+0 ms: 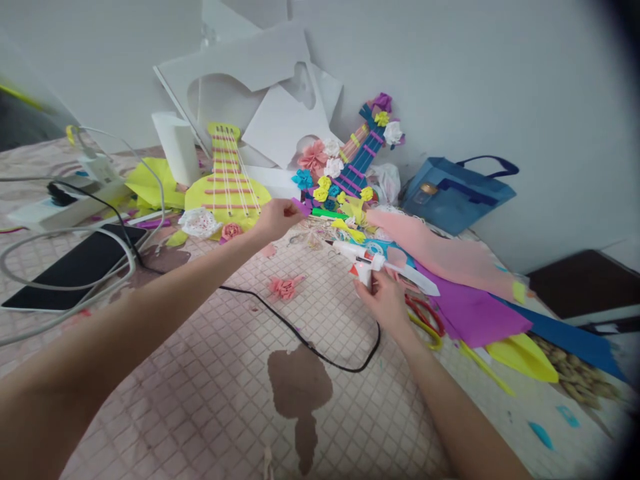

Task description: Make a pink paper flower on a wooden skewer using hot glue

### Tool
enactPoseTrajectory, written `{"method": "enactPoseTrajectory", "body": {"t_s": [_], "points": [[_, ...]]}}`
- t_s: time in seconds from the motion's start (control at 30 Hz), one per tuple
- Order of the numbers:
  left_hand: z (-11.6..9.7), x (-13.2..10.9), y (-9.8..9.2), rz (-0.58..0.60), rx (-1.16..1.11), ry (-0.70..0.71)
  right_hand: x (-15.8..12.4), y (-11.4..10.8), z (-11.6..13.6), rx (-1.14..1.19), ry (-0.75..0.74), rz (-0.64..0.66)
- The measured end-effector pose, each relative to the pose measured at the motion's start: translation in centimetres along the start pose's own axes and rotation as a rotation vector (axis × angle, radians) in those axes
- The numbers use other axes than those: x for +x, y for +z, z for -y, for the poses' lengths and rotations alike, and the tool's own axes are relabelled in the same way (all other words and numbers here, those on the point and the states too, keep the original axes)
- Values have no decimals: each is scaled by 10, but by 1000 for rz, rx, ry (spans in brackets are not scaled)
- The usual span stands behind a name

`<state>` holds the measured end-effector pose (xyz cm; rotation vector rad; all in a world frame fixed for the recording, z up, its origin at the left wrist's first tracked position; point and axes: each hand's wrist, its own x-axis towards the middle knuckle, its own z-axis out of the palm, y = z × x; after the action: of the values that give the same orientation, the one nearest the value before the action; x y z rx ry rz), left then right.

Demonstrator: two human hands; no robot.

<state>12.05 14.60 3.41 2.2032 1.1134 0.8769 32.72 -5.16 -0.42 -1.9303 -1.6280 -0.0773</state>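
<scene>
My left hand (280, 219) is closed in a pinch on a small purple paper piece (303, 207), in front of the yellow paper guitar (229, 190). My right hand (387, 300) is wrapped round the handle of a white glue gun (367, 259), whose dark nozzle points left. The gun lies low over the table's clutter; whether it touches the table I cannot tell. A pink paper flower (285, 287) rests on the tablecloth between my arms. Behind my hands leans a blue paper guitar (361, 160) covered with paper flowers.
A black cable (300, 333) loops across the tiled-pattern tablecloth (210, 400). Red-handled scissors (425, 313) and purple paper (475, 313) lie at the right. A blue bag (460, 193) stands at the back right. On the left are a black tablet (75, 270) and a power strip (70, 203).
</scene>
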Motion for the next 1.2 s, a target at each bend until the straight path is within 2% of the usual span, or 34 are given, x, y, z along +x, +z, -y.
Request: {"method": "enactPoseTrajectory", "body": {"t_s": [0.1,0.3,0.4,0.57,0.7,0.8,0.97,1.07,1.2], "points": [[4,10,9,29,77,8,3,0,-3,12,80,1],[-2,17,30,71,270,52,4,0,-6,16,104,8],[-8,13,34,101,342,81,5,0,-6,16,101,-2],[-14,-1,46,237,420,78,6,1,-7,8,97,-17],[-14,-9,56,221,486,20,6,2,-7,8,102,-17],[-7,-10,51,159,533,-17,7,1,-6,7,108,-14],[9,-9,26,59,574,-45,13,4,-6,-22,106,-8],[13,-13,19,54,555,-15,21,11,-6,-48,93,6],[12,-24,22,78,503,46,31,22,-7,-59,75,19]]}}
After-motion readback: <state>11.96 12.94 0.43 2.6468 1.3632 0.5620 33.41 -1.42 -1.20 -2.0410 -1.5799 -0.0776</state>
